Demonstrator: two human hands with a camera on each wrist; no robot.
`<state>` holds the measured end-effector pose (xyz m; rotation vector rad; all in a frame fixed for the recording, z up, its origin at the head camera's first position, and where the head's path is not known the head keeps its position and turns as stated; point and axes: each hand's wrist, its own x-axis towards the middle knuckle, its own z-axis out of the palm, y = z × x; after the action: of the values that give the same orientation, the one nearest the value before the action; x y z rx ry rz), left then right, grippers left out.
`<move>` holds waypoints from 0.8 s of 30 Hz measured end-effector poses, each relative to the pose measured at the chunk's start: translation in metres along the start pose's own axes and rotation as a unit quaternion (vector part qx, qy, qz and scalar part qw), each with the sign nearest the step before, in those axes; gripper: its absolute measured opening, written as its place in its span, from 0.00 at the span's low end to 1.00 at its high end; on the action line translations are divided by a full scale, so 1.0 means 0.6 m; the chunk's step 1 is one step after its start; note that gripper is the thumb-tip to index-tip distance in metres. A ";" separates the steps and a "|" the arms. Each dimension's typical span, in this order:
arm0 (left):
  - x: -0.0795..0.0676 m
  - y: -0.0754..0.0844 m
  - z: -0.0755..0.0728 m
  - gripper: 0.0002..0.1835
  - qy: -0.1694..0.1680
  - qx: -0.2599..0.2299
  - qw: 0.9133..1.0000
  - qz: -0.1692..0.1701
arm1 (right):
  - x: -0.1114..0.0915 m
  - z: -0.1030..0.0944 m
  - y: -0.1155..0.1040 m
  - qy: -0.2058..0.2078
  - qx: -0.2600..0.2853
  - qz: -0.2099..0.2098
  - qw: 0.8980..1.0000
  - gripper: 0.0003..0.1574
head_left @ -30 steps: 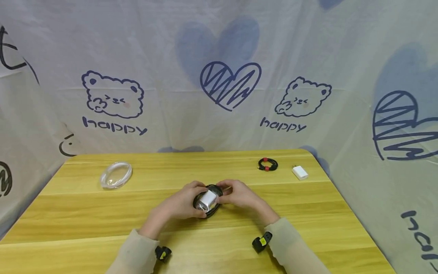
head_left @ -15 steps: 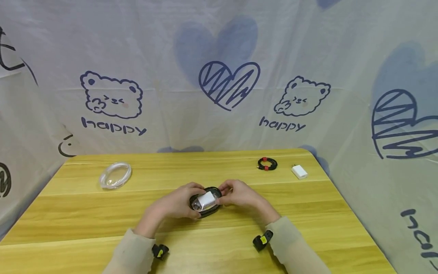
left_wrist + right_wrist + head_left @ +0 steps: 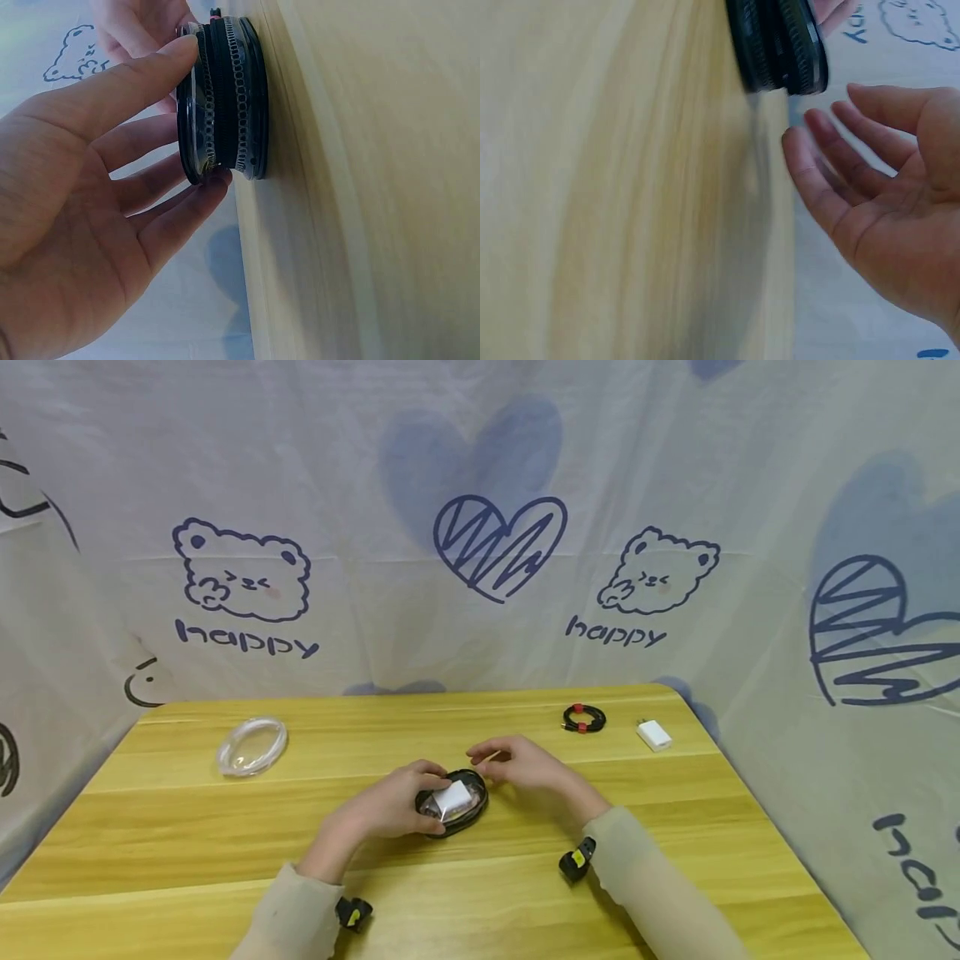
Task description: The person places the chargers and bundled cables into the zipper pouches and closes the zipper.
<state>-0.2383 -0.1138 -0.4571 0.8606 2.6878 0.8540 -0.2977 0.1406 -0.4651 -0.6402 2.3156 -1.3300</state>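
A small oval see-through zip case (image 3: 482,810) with black trim sits on the table in front of me, with a white block-shaped item (image 3: 453,795) showing through its top. My left hand (image 3: 390,799) grips the case's left side, thumb on the near edge and fingers at the far edge. In the left wrist view a black zipper band (image 3: 221,97) runs round the case's side; whether it is fully closed I cannot tell. Just off the right end, my right hand (image 3: 525,764) holds nothing, its fingers loosely bent and apart from the case.
A coil of clear tubing or cable (image 3: 252,747) lies at the back left of the wooden table (image 3: 187,843). Toward the back right are a coiled black cable (image 3: 584,719) with red ties and a white plug adapter (image 3: 655,735). A printed cloth (image 3: 360,610) hangs behind.
My right hand has let go of the case's right end and drawn back slightly up and right. The case turned a little and shifted slightly left, still in my left hand.
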 end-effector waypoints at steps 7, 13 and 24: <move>0.000 0.000 -0.002 0.32 -0.004 -0.003 1.000 -0.008 | 0.037 -0.002 0.010 -0.035 -0.012 -0.001 0.999 0.19; -0.003 0.000 -0.003 0.32 -0.008 -0.008 1.000 -0.010 | 0.058 0.000 0.015 -0.066 0.010 0.012 0.998 0.17; -0.003 0.001 -0.004 0.33 -0.005 -0.012 1.000 -0.007 | 0.079 -0.008 0.018 -0.127 -0.067 -0.032 0.989 0.22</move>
<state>-0.2372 -0.1157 -0.4545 0.8376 2.6666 0.8761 -0.3412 0.1218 -0.4775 -0.8793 2.2036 -1.0564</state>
